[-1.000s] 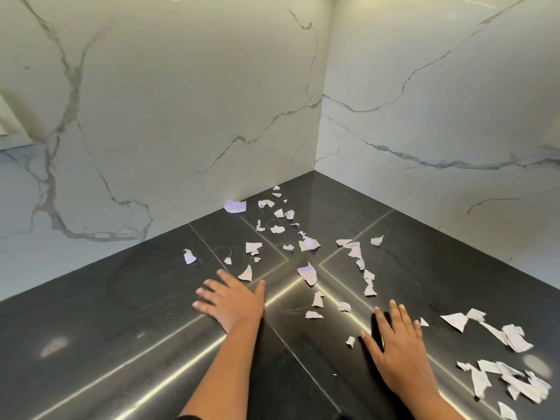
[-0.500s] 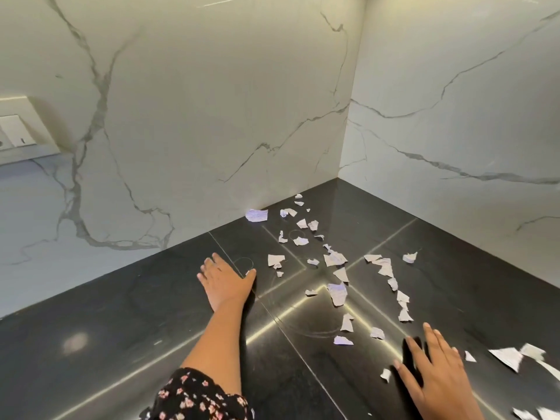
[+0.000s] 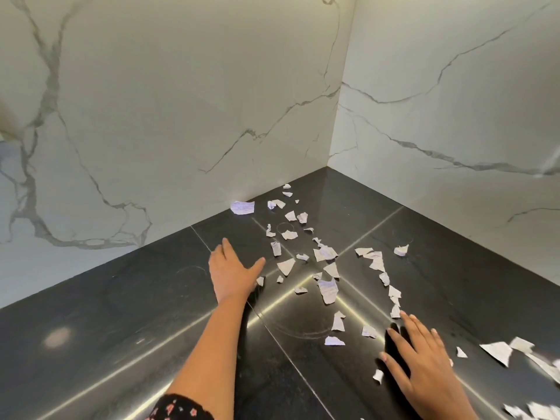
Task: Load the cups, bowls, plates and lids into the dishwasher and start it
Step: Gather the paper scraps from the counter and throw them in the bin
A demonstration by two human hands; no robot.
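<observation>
On the table (image 3: 91, 328), my left hand (image 3: 231, 272) and right hand (image 3: 421, 363) lie flat, empty, among paper scraps (image 3: 328, 291); no dishes or dishwasher visible, so loading seems unstarted.

Torn white paper scraps (image 3: 328, 291) strewn over glossy black countertop (image 3: 121, 313)

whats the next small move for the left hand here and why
Probably sweep the left hand rightward across the black counter, pushing the paper scraps toward the right hand: both hands are open and hold nothing, with scraps scattered between them.
</observation>
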